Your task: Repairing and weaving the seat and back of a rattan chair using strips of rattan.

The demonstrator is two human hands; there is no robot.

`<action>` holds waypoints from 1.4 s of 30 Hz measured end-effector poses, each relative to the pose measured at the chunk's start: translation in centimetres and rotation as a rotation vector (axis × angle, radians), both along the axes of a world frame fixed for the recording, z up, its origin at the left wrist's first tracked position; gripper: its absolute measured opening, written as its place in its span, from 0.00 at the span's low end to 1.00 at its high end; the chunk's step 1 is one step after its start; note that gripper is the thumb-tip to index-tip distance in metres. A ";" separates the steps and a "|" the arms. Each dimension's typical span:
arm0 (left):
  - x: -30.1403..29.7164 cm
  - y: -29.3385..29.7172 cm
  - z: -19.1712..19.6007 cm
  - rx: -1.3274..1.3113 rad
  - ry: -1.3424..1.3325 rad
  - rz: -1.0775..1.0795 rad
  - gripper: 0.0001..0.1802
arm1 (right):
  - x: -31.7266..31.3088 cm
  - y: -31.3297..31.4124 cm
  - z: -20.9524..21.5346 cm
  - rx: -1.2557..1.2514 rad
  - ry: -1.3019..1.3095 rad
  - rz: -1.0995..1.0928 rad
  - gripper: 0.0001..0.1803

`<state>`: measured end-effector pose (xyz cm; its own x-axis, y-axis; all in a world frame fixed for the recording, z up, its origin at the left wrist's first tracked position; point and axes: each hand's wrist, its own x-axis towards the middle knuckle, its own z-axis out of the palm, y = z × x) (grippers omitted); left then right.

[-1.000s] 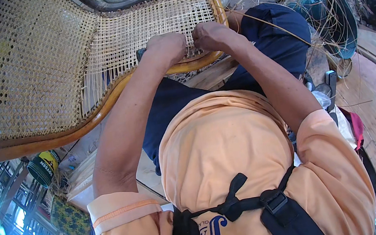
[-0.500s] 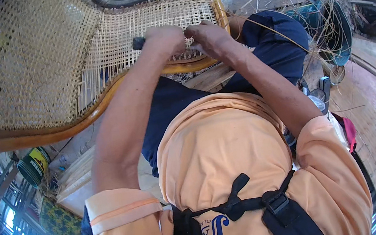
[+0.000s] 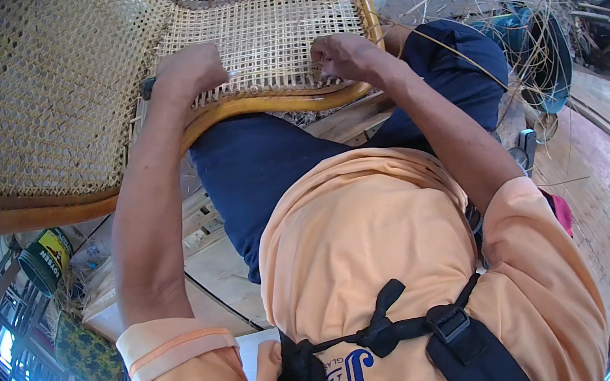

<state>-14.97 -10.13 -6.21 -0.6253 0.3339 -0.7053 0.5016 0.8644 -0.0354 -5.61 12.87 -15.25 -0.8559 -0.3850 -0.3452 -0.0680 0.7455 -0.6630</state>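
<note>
Cane weaving on a chair seat [image 3: 263, 29], that's the step I read here: threading a strand through the open mesh near the front rail [image 3: 267, 105]. Left hand [image 3: 187, 73] lies knuckles up on the mesh at the seat's left edge, fingers curled under; something dark pokes out past its far side, maybe a tool, can't tell what, and I can't tell whether the hand grips it. Right hand [image 3: 339, 53] sits on the mesh by the right front corner, fingers pinched together on what looks like a thin cane strand [image 3: 278, 73] running toward the left hand. Strand is very fine, so I only judge that pinch. Seat rests across my lap, directly under both hands; the finished chair back [image 3: 27, 99] spreads out left of the left hand. Loose cane [image 3: 530, 51] piles up right of the right hand.

Next move, I judge, calls for a steady pull with the right while the left holds the weave down, keeping the strand flat and untwisted.
</note>
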 end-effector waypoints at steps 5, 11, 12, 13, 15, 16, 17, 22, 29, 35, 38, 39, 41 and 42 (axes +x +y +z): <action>-0.1 1.0 4.5 0.113 -0.069 0.009 0.17 | -1.3 -3.4 2.4 -0.507 -0.001 -0.221 0.17; 1.7 3.3 -0.8 0.206 -0.020 -0.017 0.15 | -0.6 -0.1 2.0 -0.051 -0.038 -0.112 0.18; 2.2 4.1 -1.2 0.201 -0.022 -0.021 0.15 | -0.2 0.0 1.5 -0.042 -0.086 -0.132 0.16; 2.8 5.0 -1.4 0.175 -0.080 -0.042 0.14 | 0.1 -0.1 1.8 -0.030 -0.137 -0.154 0.15; 3.6 5.6 -2.3 0.145 -0.144 -0.068 0.14 | 0.1 -0.4 2.2 -0.029 -0.237 -0.166 0.14; 3.7 5.9 -2.5 0.167 -0.142 -0.078 0.13 | 0.0 -0.5 2.2 -0.013 -0.231 -0.164 0.14; 3.7 6.1 -2.7 0.188 -0.141 -0.086 0.13 | -0.1 -0.4 2.3 0.002 -0.224 -0.161 0.14; 4.0 7.8 -1.6 0.105 -0.151 -0.119 0.13 | 0.3 0.6 1.3 -0.070 -0.194 -0.113 0.13; 4.1 10.5 -0.4 -0.001 -0.163 -0.226 0.13 | 0.3 1.5 1.0 -0.065 -0.169 -0.083 0.14; 4.3 12.2 0.1 -0.128 -0.184 -0.422 0.14 | 0.0 1.5 1.8 -0.011 -0.224 -0.042 0.14; 4.3 13.1 0.5 -0.162 -0.198 -0.457 0.14 | -0.1 1.8 1.1 -0.048 -0.216 -0.045 0.13; 4.4 13.2 0.6 -0.162 -0.199 -0.460 0.14 | -0.1 2.0 0.8 -0.071 -0.216 -0.043 0.12; 4.5 13.3 0.7 -0.178 -0.180 -0.455 0.14 | -0.1 1.9 0.8 -0.055 -0.191 -0.006 0.13; 4.5 13.3 0.7 -0.179 -0.182 -0.456 0.14 | -0.2 1.9 0.8 -0.038 -0.165 0.032 0.13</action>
